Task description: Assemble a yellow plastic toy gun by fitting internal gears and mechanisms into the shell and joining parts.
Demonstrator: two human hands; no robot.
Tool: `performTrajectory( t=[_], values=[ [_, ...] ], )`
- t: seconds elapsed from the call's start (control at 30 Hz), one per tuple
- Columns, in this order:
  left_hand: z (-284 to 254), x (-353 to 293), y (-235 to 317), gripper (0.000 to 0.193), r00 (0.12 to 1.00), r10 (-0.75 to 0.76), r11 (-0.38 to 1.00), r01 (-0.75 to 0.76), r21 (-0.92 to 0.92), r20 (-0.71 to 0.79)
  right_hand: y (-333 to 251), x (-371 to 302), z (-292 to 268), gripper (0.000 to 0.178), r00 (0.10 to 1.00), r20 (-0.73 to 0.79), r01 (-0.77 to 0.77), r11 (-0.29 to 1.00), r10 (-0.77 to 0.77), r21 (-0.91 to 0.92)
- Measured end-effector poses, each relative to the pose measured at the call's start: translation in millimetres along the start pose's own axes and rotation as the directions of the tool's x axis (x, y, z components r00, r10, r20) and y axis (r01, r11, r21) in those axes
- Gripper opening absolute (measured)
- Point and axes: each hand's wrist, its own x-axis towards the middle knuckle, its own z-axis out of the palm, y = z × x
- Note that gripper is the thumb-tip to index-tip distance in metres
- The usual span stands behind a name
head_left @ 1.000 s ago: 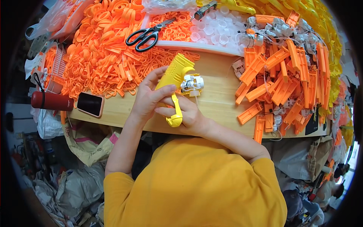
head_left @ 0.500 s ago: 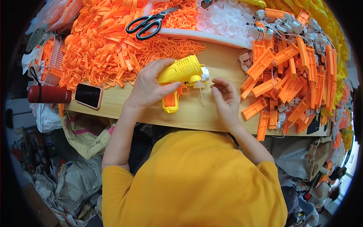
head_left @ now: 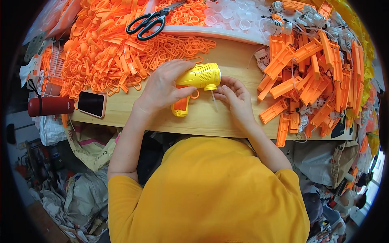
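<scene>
Nearest the camera, a yellow shirt is filling the lower frame, with both forearms reaching up onto the wooden worktop. The left hand is wrapping its grip around the yellow toy gun, fingers over the barrel and thumb beneath, pinning it on its side against the worktop, probably so the body is not sliding while it is being worked on. The right hand is pinching its fingertips at the gun's front end, just beside a thin pale stick lying under the muzzle (whether those fingers are actually gripping something is too small to tell).

To the left, a phone and a red bottle are lying near the worktop's edge, out of the way of the hands. Farther off, orange plastic loops are heaping on the left, orange slotted bars on the right, and black-handled scissors are resting at the far side, all within arm's reach.
</scene>
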Motion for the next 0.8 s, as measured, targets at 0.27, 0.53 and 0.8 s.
performTrajectory(
  t=[0.27, 0.53, 0.8],
  values=[
    [-1.7, 2.9, 1.9, 0.057, 1.0, 0.007, 1.0, -0.006, -0.024, 0.006, -1.4, -0.5, 2.0, 0.033, 1.0, -0.013, -0.002, 1.0, 0.002, 0.013],
    [-1.0, 0.5, 3.6, 0.057, 0.999, -0.041, 0.999, 0.041, -0.024, 0.029, -0.3, -0.7, 2.2, 0.033, 1.0, -0.017, 0.011, 1.0, -0.011, 0.012],
    [-1.0, 1.1, 5.9, 0.057, 0.999, -0.034, 0.998, 0.031, 0.062, 0.038, -0.2, 1.0, 2.4, 0.032, 1.0, -0.013, -0.004, 0.999, 0.005, 0.053]
  ],
)
